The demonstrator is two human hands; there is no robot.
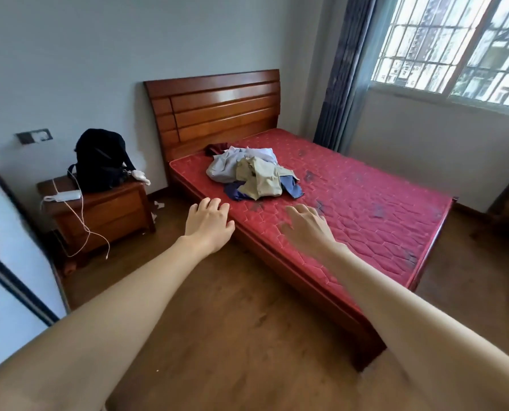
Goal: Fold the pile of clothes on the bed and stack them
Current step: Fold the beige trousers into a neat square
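1. The pile of clothes (pixel 254 173) sits unfolded on the bed (pixel 365 209), up near the headboard (pixel 217 105): khaki, grey and blue pieces all jumbled.
2. Left hand (pixel 208 225) and right hand (pixel 306 223) both reach toward it, fingers loosely spread, holding nothing.
3. A black backpack (pixel 100 160) stands on the nightstand (pixel 105 212); can't see what's inside.

A black fabric backpack (pixel 100 160) and a white power bank (pixel 66 196) with cable sit on a brown wooden nightstand (pixel 105 216).
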